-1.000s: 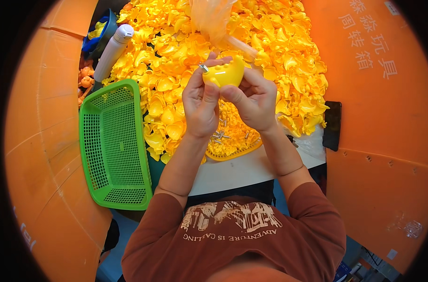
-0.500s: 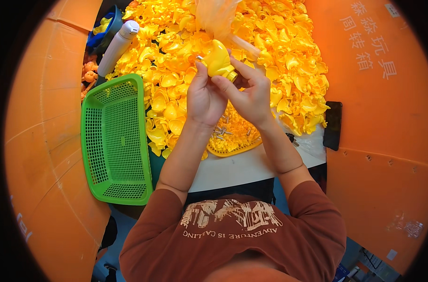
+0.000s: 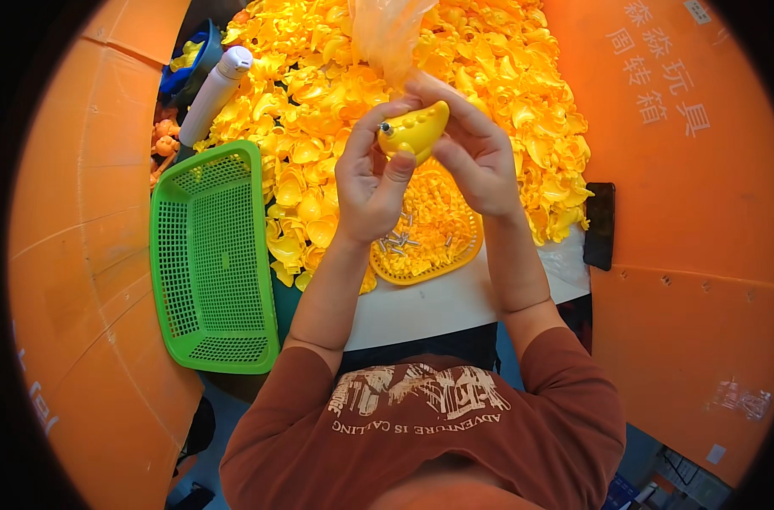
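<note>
Between my two hands, above the table, is a glossy yellow curved plastic toy part point(image 3: 415, 134) with small bumps along its upper edge. A short metal pin point(image 3: 386, 129) shows at its left end. My left hand point(image 3: 372, 183) grips the left side of the part, thumb beneath it and fingers behind. My right hand point(image 3: 485, 161) is closed about its right end, the fingertips partly hidden behind it. Just below the hands stands a shallow yellow basket point(image 3: 425, 276) with small yellow pieces and several metal pins point(image 3: 395, 241) in it.
A large heap of yellow plastic shells point(image 3: 306, 170) covers the table's far part. At left are a green mesh basket point(image 3: 271, 297) and a white bottle point(image 3: 213, 98). A translucent bag point(image 3: 387, 34) lies beyond my hands. At right, a dark phone point(image 3: 600, 225) rests beside an orange panel point(image 3: 676, 195).
The yellow part has been turned: its tip now points up to the right, and the metal pin faces me at left. Both hands have shifted their hold, the right hand moving outward.
</note>
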A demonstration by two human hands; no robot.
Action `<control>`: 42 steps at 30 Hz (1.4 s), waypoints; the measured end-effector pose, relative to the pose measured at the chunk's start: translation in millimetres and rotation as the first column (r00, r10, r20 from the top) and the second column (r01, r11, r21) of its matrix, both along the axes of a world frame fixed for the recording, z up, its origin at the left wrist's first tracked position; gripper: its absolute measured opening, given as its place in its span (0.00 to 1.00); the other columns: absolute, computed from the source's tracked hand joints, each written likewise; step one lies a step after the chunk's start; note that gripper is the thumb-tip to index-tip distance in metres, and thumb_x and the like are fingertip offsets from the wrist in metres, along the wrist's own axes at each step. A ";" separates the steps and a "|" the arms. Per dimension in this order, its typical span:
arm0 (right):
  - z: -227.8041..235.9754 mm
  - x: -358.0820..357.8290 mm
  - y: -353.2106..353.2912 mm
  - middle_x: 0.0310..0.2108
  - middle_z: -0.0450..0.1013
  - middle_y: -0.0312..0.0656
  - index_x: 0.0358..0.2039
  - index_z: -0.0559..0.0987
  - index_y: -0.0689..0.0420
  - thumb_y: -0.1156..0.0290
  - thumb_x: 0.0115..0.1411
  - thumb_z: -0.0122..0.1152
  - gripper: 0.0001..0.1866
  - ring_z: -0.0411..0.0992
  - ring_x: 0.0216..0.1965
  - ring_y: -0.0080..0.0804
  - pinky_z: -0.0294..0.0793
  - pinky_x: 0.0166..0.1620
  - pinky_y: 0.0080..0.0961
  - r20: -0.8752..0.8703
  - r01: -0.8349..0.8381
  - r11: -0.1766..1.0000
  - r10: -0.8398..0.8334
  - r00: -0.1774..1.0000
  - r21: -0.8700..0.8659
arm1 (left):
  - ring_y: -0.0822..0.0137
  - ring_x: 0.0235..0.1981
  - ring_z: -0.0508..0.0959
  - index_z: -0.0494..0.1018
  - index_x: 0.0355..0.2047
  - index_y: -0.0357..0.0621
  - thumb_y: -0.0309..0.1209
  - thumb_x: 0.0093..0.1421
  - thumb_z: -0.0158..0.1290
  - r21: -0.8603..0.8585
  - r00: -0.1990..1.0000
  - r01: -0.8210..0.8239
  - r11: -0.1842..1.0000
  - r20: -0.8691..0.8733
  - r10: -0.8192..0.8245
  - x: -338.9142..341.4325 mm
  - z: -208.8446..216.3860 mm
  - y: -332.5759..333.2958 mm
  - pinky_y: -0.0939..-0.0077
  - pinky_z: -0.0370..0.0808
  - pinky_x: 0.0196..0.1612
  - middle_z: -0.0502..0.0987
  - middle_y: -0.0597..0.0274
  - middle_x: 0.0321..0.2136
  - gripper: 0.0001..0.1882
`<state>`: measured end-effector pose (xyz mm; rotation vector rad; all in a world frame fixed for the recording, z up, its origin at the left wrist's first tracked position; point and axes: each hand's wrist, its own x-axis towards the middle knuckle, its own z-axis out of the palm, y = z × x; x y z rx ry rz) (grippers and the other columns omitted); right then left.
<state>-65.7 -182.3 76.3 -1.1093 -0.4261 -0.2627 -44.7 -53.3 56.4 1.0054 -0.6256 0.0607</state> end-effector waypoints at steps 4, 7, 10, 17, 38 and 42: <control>-8.0 0.2 0.8 0.39 0.74 0.45 0.43 0.74 0.68 0.81 0.56 0.53 0.13 0.72 0.42 0.29 0.71 0.47 0.23 0.014 0.122 0.990 -0.123 0.992 0.074 | 0.68 0.46 0.69 0.62 0.49 0.34 0.29 0.57 0.53 0.096 0.999 0.011 0.995 0.040 -0.014 -6.2 1.0 2.5 0.76 0.66 0.50 0.68 0.56 0.45 0.21; -4.5 4.6 -15.2 0.44 0.71 0.50 0.45 0.71 0.68 0.79 0.57 0.52 0.15 0.70 0.46 0.32 0.69 0.50 0.25 -0.125 -0.061 0.997 0.053 0.991 -0.057 | 0.69 0.44 0.69 0.64 0.48 0.34 0.29 0.56 0.54 0.185 0.994 -0.109 0.977 0.040 0.104 -11.5 2.8 2.6 0.76 0.66 0.48 0.69 0.57 0.43 0.20; -17.7 13.3 -23.6 0.44 0.71 0.47 0.47 0.70 0.68 0.74 0.59 0.53 0.17 0.70 0.44 0.28 0.69 0.48 0.21 -0.042 0.257 0.876 -0.299 0.953 -0.407 | 0.62 0.45 0.69 0.67 0.45 0.36 0.24 0.52 0.56 0.390 0.726 -0.687 0.613 0.416 0.548 -18.2 13.9 24.4 0.71 0.65 0.49 0.70 0.57 0.41 0.19; -8.3 9.1 -42.7 0.39 0.74 0.43 0.44 0.74 0.67 0.72 0.58 0.56 0.15 0.71 0.40 0.24 0.70 0.44 0.18 -0.128 0.294 0.793 -0.420 0.899 -0.533 | 0.54 0.49 0.64 0.67 0.48 0.50 0.37 0.55 0.52 0.536 0.202 -0.420 -0.733 0.842 0.500 -28.9 -3.4 133.0 0.46 0.53 0.54 0.66 0.56 0.44 0.20; 118.5 -118.0 3.7 0.30 0.67 0.43 0.17 0.68 0.62 0.85 0.54 0.51 0.10 0.70 0.41 0.40 0.76 0.46 0.25 0.706 -0.311 0.917 0.048 0.707 0.249 | 0.57 0.40 0.74 0.72 0.33 0.37 0.24 0.54 0.52 0.554 0.736 -0.677 0.485 0.490 0.468 22.2 -6.6 21.7 0.69 0.69 0.45 0.74 0.52 0.35 0.06; 114.5 -115.5 -7.1 0.30 0.66 0.43 0.17 0.68 0.61 0.84 0.53 0.52 0.10 0.70 0.43 0.40 0.76 0.47 0.25 0.708 -0.334 0.911 0.069 0.703 0.243 | 0.55 0.39 0.73 0.72 0.34 0.38 0.26 0.53 0.52 0.638 0.774 -0.633 0.439 0.508 0.377 43.0 -18.6 15.5 0.66 0.69 0.43 0.74 0.52 0.35 0.08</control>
